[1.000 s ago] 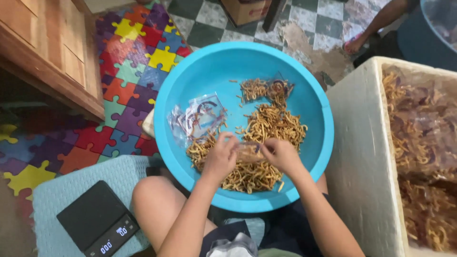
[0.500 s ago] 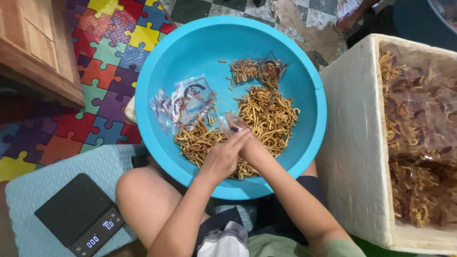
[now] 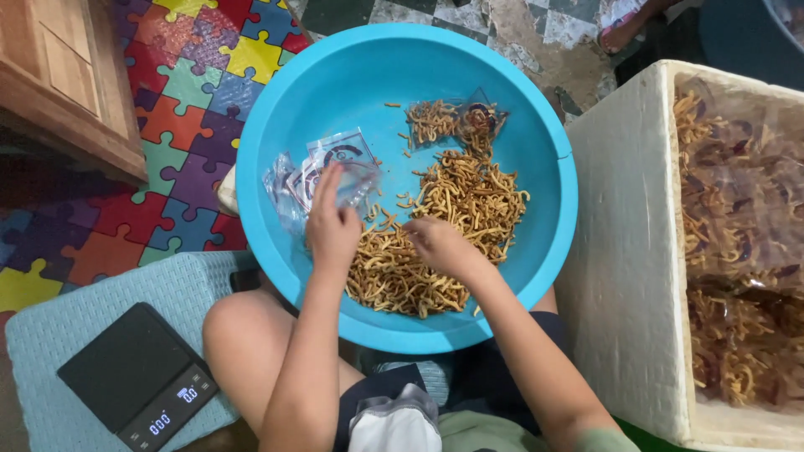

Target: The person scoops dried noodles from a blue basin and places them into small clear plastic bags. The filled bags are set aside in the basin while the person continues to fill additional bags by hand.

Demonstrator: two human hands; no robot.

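Clear packet (image 3: 352, 180): left hand (image 3: 332, 228) fingers grip it | snack sticks (image 3: 435, 234) in blue basin (image 3: 276, 117): right hand (image 3: 440, 245) fingers closed on some

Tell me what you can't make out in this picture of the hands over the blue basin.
Head view only:
- Right hand: fingertips buried in the fried snack sticks; grip unclear.
- Left hand: touches a clear plastic bag; whether it pinches it is unclear.
- Scale: display digits too small.
- Foam box: cut off by the right edge; contents blurred behind plastic.
- Person at the top edge: only a foot shows.
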